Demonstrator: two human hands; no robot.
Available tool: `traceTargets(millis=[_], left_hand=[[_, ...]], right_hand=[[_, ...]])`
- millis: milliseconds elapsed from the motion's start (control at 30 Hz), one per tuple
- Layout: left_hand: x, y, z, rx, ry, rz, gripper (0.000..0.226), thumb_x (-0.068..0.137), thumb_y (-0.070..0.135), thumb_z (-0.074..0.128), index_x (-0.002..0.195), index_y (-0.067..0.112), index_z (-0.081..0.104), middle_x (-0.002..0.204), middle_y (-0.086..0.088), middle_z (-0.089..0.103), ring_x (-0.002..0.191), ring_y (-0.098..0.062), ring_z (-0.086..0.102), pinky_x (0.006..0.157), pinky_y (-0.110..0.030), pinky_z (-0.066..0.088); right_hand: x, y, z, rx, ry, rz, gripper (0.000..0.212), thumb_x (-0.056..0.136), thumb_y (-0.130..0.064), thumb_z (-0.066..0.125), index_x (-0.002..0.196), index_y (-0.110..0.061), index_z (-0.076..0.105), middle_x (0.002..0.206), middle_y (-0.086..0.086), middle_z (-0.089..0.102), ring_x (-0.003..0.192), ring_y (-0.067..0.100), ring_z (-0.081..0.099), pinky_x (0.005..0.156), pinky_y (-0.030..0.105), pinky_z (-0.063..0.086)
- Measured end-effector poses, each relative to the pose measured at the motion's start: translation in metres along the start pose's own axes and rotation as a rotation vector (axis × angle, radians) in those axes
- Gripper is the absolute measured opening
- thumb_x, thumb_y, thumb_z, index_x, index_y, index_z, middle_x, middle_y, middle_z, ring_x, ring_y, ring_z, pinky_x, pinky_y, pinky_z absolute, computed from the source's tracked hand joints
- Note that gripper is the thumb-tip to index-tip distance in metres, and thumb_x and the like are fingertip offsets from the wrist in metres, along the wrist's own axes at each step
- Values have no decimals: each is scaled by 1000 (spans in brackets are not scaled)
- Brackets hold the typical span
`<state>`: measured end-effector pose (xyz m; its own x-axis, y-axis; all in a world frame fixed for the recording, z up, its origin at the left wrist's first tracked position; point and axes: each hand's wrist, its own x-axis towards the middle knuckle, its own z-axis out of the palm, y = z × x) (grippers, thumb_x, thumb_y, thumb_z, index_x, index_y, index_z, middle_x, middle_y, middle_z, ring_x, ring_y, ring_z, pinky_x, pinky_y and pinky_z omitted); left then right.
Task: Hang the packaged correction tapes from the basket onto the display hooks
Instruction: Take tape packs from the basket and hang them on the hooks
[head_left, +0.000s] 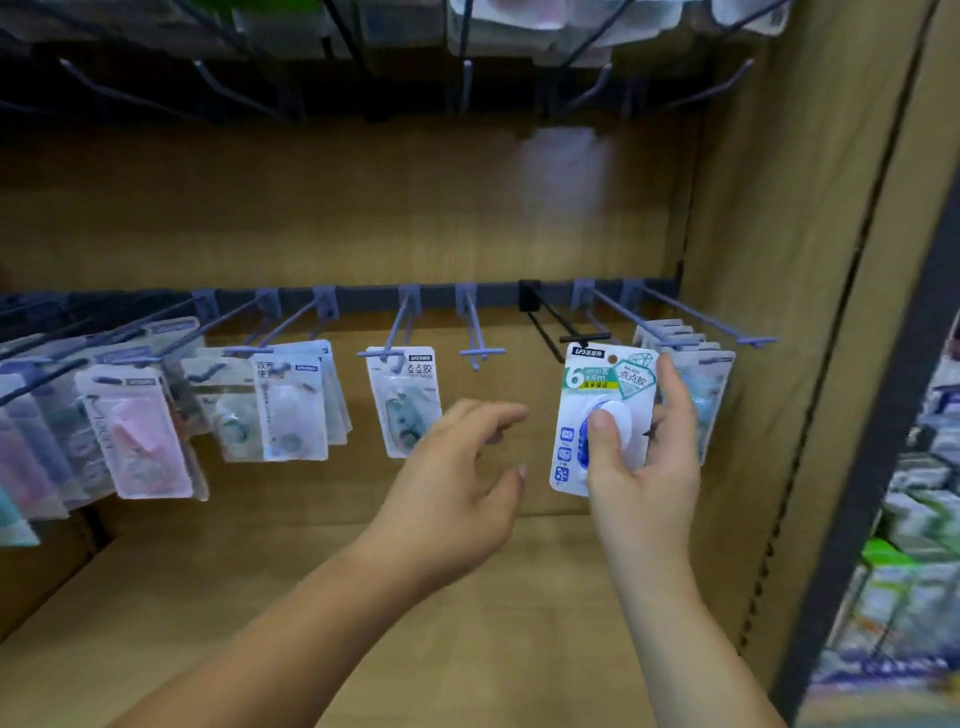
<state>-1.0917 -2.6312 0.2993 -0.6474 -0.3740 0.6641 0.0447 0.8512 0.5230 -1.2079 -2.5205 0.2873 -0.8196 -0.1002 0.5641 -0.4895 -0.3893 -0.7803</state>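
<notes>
Pinches upright in the right hand (644, 457) a white card blister pack of correction tape (589, 376), thumb pressed on the clear bubble, fingers curled behind the right edge. Shows a big green "6", a teal diamond print, a round hang hole at the top and a blue-and-white tape body. Sits just under the black wire hook (582, 338) above the hand, hole not threaded. Left hand (457, 467) just beside, loosely spread, gripping nothing. Past it, a similar pack on a grey hook (402, 400).
</notes>
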Motion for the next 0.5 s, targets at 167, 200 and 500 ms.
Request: traceTargets(millis=[167,200,500], left_hand=[[15,12,26,-59,-94,-53,51,91,17,74,138,32,60,122,18,59,113,1,58,95,-23,51],[17,14,30,-67,-104,-57,53,91,18,74,139,34,59,122,18,59,113,2,58,95,-23,51],[31,26,52,-156,-134,-148,55,93,18,73,140,40,57,123,18,61,110,1,61,97,-29,54]], right_hand=[[20,10,-10,-46,11,41,67,98,-13,65,153,-42,41,153,-20,47,140,1,47,110,48,50],[23,11,-12,-57,15,59,67,97,-17,64,153,-44,40,153,-20,47,140,3,48,109,49,51],[36,8,-17,-183,-17,158,69,85,-44,56,143,-72,32,133,-21,58,125,18,61,94,53,57]])
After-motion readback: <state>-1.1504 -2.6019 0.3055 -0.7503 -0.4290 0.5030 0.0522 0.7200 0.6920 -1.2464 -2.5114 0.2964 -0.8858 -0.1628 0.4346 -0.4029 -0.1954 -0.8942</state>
